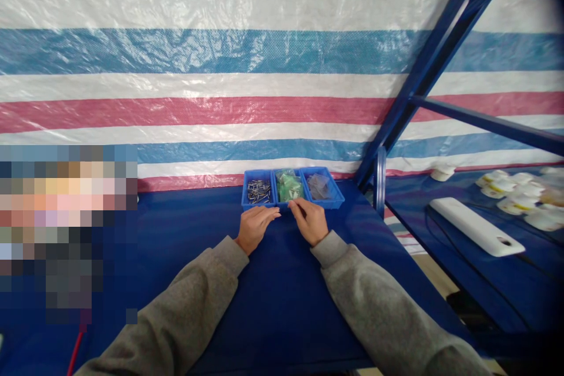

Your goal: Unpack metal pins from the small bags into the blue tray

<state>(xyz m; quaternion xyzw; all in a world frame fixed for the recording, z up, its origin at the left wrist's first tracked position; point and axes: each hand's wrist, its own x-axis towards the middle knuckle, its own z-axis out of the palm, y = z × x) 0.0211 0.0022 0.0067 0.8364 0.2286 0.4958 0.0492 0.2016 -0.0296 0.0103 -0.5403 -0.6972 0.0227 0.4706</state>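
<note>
Just in front of three joined blue bins, my left hand (254, 227) has its fingers stretched to the right, with nothing visible in them. My right hand (311, 220) is at the front edge of the middle bin, thumb and fingers pinched together; whatever is between them is too small to make out. Metal screws (259, 191) fill the left bin (244, 195). Green pieces (289, 185) in clear plastic lie in the middle bin. The right bin (337, 195) holds clear plastic bags (319, 186).
A blue table (282, 305) lies under my arms, backed by a striped tarp (247, 88). A blue metal frame (423, 76) rises at the right. On the side table are a long white device (476, 226), cables and several white rolls (522, 191). The left side is pixelated.
</note>
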